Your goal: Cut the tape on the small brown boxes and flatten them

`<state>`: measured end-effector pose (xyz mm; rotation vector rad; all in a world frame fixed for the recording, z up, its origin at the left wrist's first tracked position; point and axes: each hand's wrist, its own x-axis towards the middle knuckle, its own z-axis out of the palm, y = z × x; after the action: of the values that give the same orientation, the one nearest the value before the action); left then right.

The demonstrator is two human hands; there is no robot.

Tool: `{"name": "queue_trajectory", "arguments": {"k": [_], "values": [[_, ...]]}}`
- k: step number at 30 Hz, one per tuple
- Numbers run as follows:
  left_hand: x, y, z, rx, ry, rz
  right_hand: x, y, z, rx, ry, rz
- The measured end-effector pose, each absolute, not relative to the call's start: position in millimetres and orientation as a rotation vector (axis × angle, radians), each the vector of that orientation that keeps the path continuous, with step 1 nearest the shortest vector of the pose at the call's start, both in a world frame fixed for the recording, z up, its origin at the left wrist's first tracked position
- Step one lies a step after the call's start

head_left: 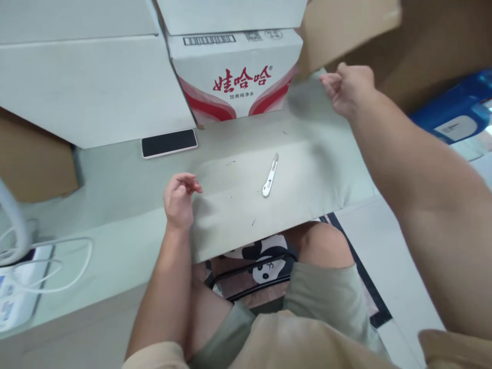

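My left hand (180, 201) hovers over the near left part of the table cover, its fingers loosely bent and apart with nothing visible in them. Higher up on the right, my right hand (350, 89) is raised beside a brown cardboard box (346, 25). Its fingers are curled together, and whatever they hold, if anything, is hidden. Between the hands a slim white craft knife (270, 175) lies on the pale green table cover (226, 205). Several tiny dark scraps are scattered around it.
A black-faced phone (169, 143) lies before white cartons, one with red lettering (242, 79). Brown cardboard (34, 159) stands at left, near a white device with a cable (26, 287). A blue bottle (453, 110) is at right. My knees are under the table's front edge.
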<state>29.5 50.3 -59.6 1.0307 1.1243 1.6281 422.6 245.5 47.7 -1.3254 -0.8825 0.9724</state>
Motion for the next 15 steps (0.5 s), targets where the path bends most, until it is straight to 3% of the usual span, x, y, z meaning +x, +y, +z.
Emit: {"name": "queue_trajectory", "arguments": {"k": [9,15], "values": [[22.2,42.7,-48.4,0.906,1.085,1.793,294.6,140.2,11.3,-1.539,-0.966,1.293],[8.8,30.1,-39.6,0.756,1.032,1.955,227.0,116.6,21.9,-1.506,-1.356,1.393]]}}
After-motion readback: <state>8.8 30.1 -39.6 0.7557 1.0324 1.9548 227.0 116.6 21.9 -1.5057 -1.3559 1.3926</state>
